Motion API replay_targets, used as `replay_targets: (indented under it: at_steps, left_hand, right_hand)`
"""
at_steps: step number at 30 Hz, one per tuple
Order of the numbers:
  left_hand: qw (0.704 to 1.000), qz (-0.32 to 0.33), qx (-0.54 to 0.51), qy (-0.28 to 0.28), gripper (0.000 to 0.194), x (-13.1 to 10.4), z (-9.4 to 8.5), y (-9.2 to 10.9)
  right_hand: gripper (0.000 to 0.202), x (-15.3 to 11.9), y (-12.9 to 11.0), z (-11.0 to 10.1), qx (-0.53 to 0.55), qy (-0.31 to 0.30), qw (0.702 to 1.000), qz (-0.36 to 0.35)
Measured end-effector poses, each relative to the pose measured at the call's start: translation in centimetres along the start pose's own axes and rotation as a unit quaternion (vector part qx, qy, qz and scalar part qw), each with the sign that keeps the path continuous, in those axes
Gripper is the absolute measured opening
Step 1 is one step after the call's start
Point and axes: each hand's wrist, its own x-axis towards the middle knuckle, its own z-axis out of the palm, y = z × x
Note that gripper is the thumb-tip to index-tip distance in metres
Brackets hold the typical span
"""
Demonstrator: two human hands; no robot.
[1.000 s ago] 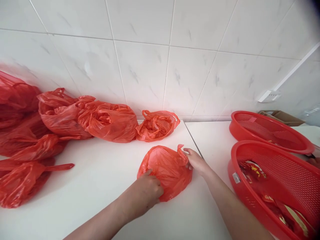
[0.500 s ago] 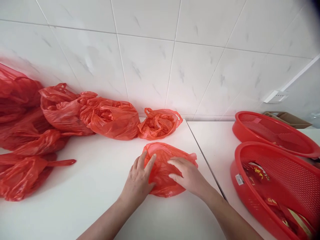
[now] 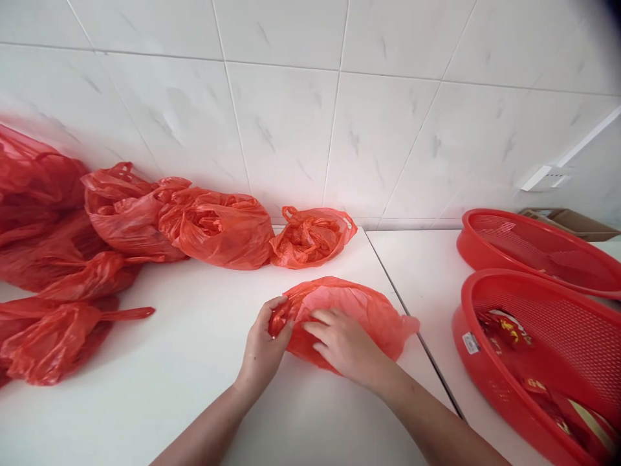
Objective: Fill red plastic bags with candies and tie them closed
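Counted: 1 left hand [image 3: 262, 353], 1 right hand [image 3: 349, 346]; 1 thin red plastic bag [image 3: 373, 307] at them; 3 rounded red plastic bags [image 3: 226, 236] behind; left-side heap of overlapping red bags [image 3: 46, 243], number indeterminable; 2 oval perforated red plastic baskets [image 3: 499, 382]; 1 brown cardboard box [image 3: 582, 223]; 1 white wall fitting [image 3: 544, 178].

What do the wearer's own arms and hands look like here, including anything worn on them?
The left hand and right hand are both ungloved, with no ring visible. The left forearm and right forearm are bare as far as the picture shows them: no sleeve, watch or bracelet is in view.
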Motion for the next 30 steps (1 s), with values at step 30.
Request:
replay_targets:
  at_steps: [30]
  left_hand:
    - [0.849,-0.27,-0.455,-0.013,0.021,1.1,-2.2,0.8]
  right_hand:
    - [0.082,-4.5,1.5,-0.3,0.015,-0.188,0.98,0.057]
